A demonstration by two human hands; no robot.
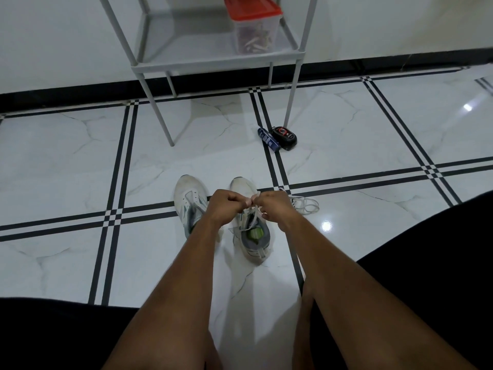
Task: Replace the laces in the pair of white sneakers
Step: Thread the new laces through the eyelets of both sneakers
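At your twelve o'clock the floor (346,145) is glossy marble-look tile, throwing back lamp glare. The rack (157,68) looks like matt grey painted metal. On it sits a clear plastic tub (254,36) with a smooth red lid. The sneakers (252,241) show matt, scuffed white uppers; the lace (306,205) looks like woven cloth.

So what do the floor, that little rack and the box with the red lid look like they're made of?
Floor: glossy marble-look tile, perhaps ceramic; grey veins, black border stripes and light glare show. Rack: thin grey tube legs and frame, probably painted metal, matte. Box: see-through walls under an opaque red lid, likely plastic; contents too blurred to name.
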